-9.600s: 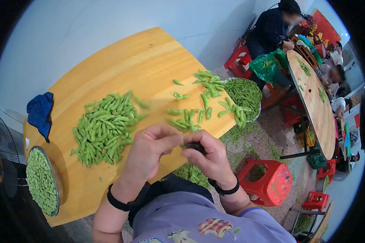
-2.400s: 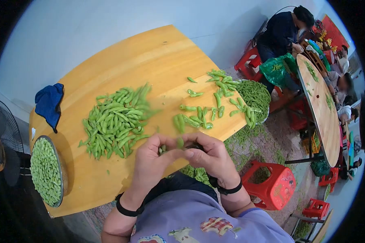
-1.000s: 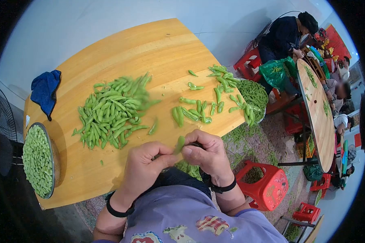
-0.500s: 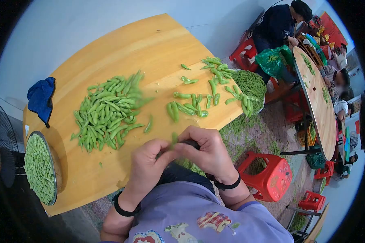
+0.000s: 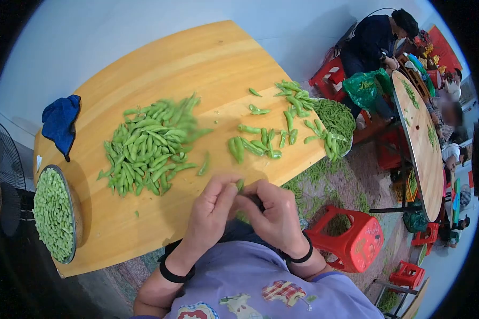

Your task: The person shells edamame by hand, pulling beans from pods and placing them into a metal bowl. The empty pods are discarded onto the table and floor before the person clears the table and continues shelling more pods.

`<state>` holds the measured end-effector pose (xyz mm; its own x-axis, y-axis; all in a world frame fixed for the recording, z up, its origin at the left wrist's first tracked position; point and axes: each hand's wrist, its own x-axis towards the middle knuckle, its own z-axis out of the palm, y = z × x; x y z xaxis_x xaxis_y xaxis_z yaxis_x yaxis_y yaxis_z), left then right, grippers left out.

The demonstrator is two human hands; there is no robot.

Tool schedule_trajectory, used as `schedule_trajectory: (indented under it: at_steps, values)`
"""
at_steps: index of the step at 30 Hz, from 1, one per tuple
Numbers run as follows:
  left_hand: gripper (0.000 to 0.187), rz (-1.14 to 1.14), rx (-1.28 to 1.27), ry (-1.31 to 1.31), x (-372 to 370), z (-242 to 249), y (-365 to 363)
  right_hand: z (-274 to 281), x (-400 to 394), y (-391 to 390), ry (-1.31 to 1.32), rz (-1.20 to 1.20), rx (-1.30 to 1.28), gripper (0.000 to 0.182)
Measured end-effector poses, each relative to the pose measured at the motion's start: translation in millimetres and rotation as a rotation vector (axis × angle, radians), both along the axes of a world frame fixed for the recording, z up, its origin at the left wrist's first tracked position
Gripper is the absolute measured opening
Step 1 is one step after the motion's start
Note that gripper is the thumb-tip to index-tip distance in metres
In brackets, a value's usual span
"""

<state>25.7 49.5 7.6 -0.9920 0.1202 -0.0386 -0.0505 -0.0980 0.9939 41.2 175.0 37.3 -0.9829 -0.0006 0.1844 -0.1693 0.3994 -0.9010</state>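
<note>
My left hand (image 5: pixel 212 210) is closed in a pinch in front of my body, with the tip of a green soybean pod (image 5: pixel 240 185) showing at its fingertips. Right beside it, my right hand (image 5: pixel 271 215) is curled closed, its thumb toward the pod. Something dark (image 5: pixel 257 202) shows inside the right fingers, too hidden to name. Beyond the hands lies a big pile of pods (image 5: pixel 143 149) on the wooden table (image 5: pixel 197 58). Smaller groups of pods (image 5: pixel 258 146) are scattered to its right. At the left edge stands a metal bowl (image 5: pixel 72 212) full of shelled beans (image 5: pixel 53 212).
A blue cloth (image 5: pixel 61 122) lies at the table's left, near a black fan (image 5: pixel 5 159). By the right corner sits a container of empty-looking pods (image 5: pixel 335 119). A red stool (image 5: pixel 351 239) stands on the littered floor. People sit around another table (image 5: pixel 418 143).
My hands stay together, the left turned more upright and the pod tip now at its fingers. The whole view has shifted slightly to the right.
</note>
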Motion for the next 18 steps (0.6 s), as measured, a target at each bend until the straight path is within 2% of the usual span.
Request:
schedule_trajectory:
  at_steps: [2, 6, 8, 9, 11, 12, 15, 17, 18]
  values:
    - [0.02, -0.193, 0.083, -0.092, -3, 0, -7, 1, 3, -1, 0.022, 0.06, 0.046, 0.009]
    - [0.024, -0.231, 0.152, -0.07, -8, -2, -12, 5, 3, 3, -0.049, 0.105, -0.024, 0.011]
    - [0.018, -0.376, 0.208, -0.191, -12, 6, -21, 3, 5, 5, -0.044, 0.15, -0.095, 0.012]
    - [0.018, -0.368, 0.202, -0.19, -12, 7, -22, 0, 6, 5, -0.043, 0.157, -0.101, 0.012]
    - [0.02, -0.326, 0.228, -0.183, -11, 6, -18, -9, 6, 2, -0.099, 0.119, -0.381, 0.013]
    - [0.02, -0.321, 0.223, -0.183, -11, 6, -17, -7, 5, 1, -0.099, 0.123, -0.387, 0.013]
    - [0.021, -0.289, 0.272, -0.269, -11, 3, -11, -1, 3, -2, -0.16, 0.092, -0.369, 0.011]
    - [0.019, -0.16, 0.375, -0.375, -10, 0, -4, -3, 1, -5, 0.06, -0.003, 0.045, 0.012]
    - [0.019, -0.159, 0.378, -0.377, -10, 2, -2, -6, 0, -7, 0.057, -0.002, 0.047, 0.012]
